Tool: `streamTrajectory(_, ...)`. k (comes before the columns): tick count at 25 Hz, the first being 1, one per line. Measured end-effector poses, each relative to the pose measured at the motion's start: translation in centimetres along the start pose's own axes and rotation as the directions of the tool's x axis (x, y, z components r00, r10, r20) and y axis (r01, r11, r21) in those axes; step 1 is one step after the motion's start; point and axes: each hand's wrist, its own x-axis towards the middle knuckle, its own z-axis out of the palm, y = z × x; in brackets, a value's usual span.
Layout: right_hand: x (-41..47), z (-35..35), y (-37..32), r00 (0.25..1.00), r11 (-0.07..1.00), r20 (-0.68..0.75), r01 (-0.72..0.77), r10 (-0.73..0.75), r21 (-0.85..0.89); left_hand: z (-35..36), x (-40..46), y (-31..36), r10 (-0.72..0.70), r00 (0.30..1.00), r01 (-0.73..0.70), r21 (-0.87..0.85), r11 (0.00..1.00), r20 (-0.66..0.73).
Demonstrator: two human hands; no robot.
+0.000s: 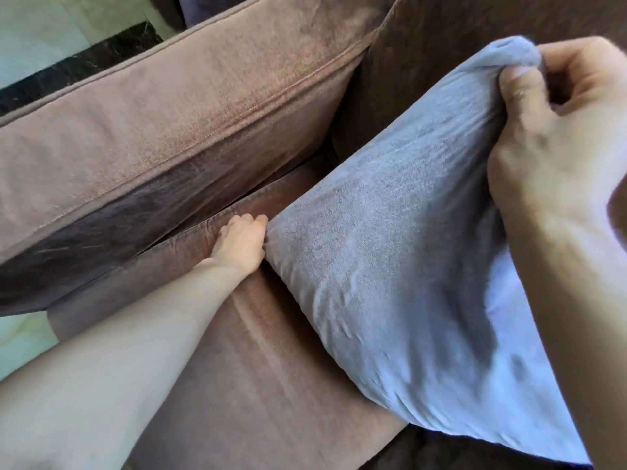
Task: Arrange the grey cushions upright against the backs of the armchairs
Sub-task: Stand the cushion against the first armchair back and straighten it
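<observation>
The cushion (pixel 400 252) leaned tilted across the seat (pixel 258 351) near the chair back (pixel 458 45). The right hand (pixel 556 130) pinched its bunched top corner; the left hand (pixel 242 240) gripped the lower corner beside the armrest (pixel 163 130). Held only by its corners, it would likely slump or slide forward once released.

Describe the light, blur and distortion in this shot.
Head view: daylight brightens the armrest top, while its inner side and the seat gap sit in shadow; the right hand shades the cushion; the cushion's near edge is soft with blur; wide-angle stretch makes the near left forearm look huge against the small left hand.
</observation>
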Motion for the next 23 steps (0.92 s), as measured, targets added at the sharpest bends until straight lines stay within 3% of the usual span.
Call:
streamTrajectory(4,-0.9,0.4,-0.1,0.999,1.000,0.049,-0.010,0.009,0.010,-0.3,-0.2,-0.4,-0.131,0.991,0.130,0.079,0.988,0.011)
streamTrajectory(7,-1.9,-1.1,0.2,0.991,0.997,0.134,-0.011,0.001,0.072,-0.6,0.1,0.9,-0.180,0.981,0.164,-0.180,0.970,-0.076)
streamTrajectory(10,-4.7,-5.0,2.3,0.987,0.999,0.152,-0.045,0.046,-0.011,-3.1,-0.6,3.4,-0.197,0.953,0.039,-0.549,0.835,-0.231)
streamTrajectory(12,-7.8,-7.9,4.8,0.967,0.984,0.220,-0.100,0.131,-0.149,-6.3,-1.1,6.0,-0.218,0.924,-0.059,-0.679,0.732,-0.315)
streamTrajectory(16,-13.5,-11.3,9.6,0.921,0.907,0.214,-0.239,0.325,-0.348,-13.3,-1.5,12.4,0.003,0.913,-0.362,-0.803,0.473,-0.409)
streamTrajectory(19,-14.9,-11.8,11.3,0.934,0.902,0.076,-0.314,0.350,-0.296,-15.7,-1.3,14.9,0.131,0.875,-0.461,-0.720,0.519,-0.466)
streamTrajectory(21,-15.1,-12.1,11.7,0.949,0.926,0.020,-0.303,0.315,-0.224,-16.0,-1.2,15.2,0.124,0.860,-0.469,-0.671,0.574,-0.495)
streamTrajectory(23,-15.1,-12.7,11.5,0.957,0.942,-0.055,-0.291,0.286,-0.168,-16.5,-1.4,15.2,0.074,0.842,-0.479,-0.678,0.557,-0.534)
